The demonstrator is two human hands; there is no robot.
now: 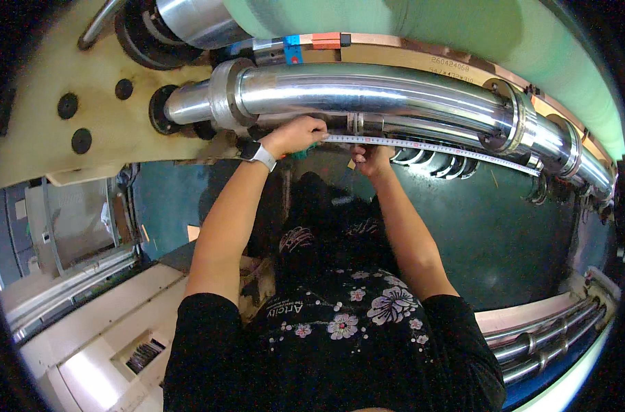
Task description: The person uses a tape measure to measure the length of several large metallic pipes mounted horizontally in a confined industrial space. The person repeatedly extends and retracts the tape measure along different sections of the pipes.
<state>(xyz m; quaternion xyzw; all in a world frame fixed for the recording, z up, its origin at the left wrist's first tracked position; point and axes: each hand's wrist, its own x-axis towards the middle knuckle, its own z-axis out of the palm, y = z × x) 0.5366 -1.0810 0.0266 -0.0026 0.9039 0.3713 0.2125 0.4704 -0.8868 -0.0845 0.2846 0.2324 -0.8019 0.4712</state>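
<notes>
A white steel tape measure (415,145) is drawn out along the underside of a large shiny metal roller (374,89). My left hand (297,136), with a pale watch band at the wrist, is closed at the tape's left end. A bit of green shows under its fingers, and most of the case is hidden. Just right of it, my right hand (373,159) is curled at the lower edge of the tape, its fingertips against it. The tape's far end lies by a metal bracket (536,165) near the roller's right end.
Collars (508,113) ring the roller near its right end. A beige machine side plate (65,130) carries its left end. A wide pale green roll (422,20) curves above. Curved metal rings (439,163) hang below the tape. More metal rollers (546,340) lie at lower right.
</notes>
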